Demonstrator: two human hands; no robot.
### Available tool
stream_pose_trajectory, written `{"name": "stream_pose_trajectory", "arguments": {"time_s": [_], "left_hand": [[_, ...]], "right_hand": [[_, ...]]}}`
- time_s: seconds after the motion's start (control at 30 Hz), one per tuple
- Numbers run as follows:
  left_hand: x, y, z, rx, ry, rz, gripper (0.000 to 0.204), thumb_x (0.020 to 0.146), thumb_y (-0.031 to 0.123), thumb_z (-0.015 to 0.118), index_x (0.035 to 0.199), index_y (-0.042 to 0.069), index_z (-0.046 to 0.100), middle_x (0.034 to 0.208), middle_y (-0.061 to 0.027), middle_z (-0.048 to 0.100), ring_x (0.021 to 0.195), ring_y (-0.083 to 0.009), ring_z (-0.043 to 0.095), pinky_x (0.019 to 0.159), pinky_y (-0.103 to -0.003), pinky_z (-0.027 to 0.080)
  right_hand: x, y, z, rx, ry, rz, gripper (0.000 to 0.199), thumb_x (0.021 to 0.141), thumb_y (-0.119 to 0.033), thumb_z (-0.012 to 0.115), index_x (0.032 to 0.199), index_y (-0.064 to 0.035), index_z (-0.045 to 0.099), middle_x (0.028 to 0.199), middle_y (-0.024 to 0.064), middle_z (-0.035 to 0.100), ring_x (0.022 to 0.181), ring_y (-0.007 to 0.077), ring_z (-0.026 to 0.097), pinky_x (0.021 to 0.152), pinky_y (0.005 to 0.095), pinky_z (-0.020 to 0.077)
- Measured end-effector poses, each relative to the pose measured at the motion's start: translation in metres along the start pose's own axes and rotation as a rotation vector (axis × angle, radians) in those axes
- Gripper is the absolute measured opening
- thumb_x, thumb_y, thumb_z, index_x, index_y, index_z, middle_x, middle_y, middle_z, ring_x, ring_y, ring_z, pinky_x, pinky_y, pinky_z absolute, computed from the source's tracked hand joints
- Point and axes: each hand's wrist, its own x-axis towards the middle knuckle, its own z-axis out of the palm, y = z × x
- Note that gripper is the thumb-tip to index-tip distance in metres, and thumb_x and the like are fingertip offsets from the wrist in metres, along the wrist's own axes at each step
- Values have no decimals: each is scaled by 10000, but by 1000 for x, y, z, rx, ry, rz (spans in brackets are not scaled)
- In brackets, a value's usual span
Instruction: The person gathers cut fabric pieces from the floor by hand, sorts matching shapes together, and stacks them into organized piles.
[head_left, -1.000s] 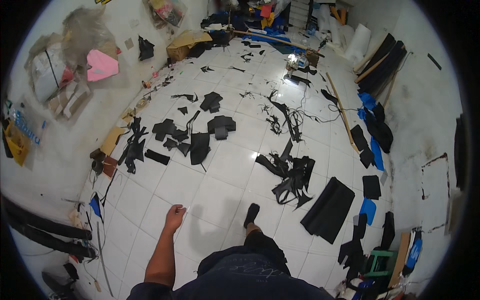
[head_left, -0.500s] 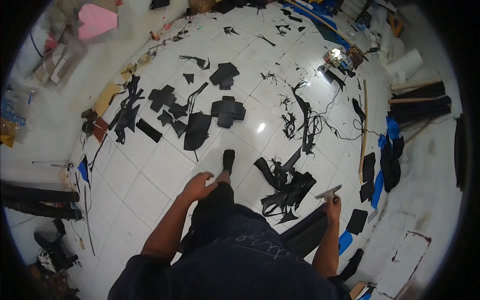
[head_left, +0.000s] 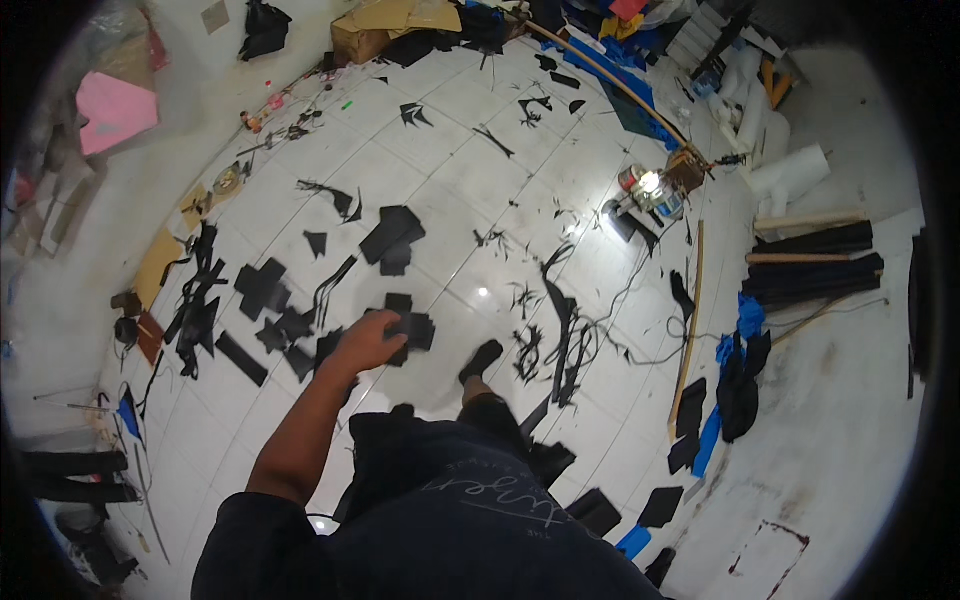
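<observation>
My left hand (head_left: 368,342) reaches forward at mid-floor, its thumb and fingers loosely curled with a gap between them and nothing visible in them. From above, it overlaps the edge of a black cross-shaped piece of sheet material (head_left: 418,328); I cannot tell whether they touch. Another black piece (head_left: 392,238) lies beyond it, and a black cross-shaped piece (head_left: 262,288) lies to its left. A black strip (head_left: 241,358) rests on the tiles farther left. Out of sight is my right hand. My foot in a black sock (head_left: 482,361) stands to the right of the hand.
Black offcuts (head_left: 565,325) and a cable (head_left: 620,352) litter the right side of the white tiled floor (head_left: 450,170). A machine with a lit lamp (head_left: 655,190) stands at the far right. Rolled dark material (head_left: 815,265) lies by the right wall, a cardboard box (head_left: 358,42) at the back.
My view and body have shifted forward. My left hand has moved out over the black pieces. My right hand, which held a T-shaped metal tool, has left the view.
</observation>
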Motion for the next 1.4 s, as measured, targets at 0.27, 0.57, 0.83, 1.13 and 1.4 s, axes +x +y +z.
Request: {"name": "stream_pose_trajectory", "arguments": {"time_s": [0.27,0.57,0.83,1.13,1.4], "left_hand": [[176,22,14,47,-40,-190,486,807,373,636,1144,28,571,1143,-193,568,1063,-348,551,911,-415,441],[354,43,-39,-238,95,-317,452,806,337,659,1132,33,580,1081,-177,611,982,-313,602,848,-388,481],[527,-54,-124,-83,251,-316,468,798,341,667,1127,21,575,1072,-167,625,914,-327,622,813,-393,493],[653,-5,-297,-794,571,-489,465,837,308,651,1167,-7,561,1087,-179,618,913,-255,635,786,-346,504],[723,-115,-221,-1196,1074,-1069,338,867,234,587,1075,-32,573,935,-109,618,819,-204,588,721,-349,477]], "right_hand": [[120,-180,-220,-162,-84,-48,246,813,-274,634,818,-28,624,681,90,612,525,189,571,450,341,444],[211,-808,-401,73,438,-780,447,816,-310,682,1075,27,543,732,85,586,547,138,539,443,280,426],[155,-1165,-162,-280,7,-1103,477,828,-279,668,1201,-16,528,999,143,648,893,218,620,791,333,487],[151,-1355,-13,-740,-393,-1043,631,826,-359,670,1266,29,437,994,171,609,840,227,625,677,333,523],[278,-1586,135,-895,-466,-786,535,845,-322,678,1183,22,449,902,136,602,663,182,612,523,326,519]]}}
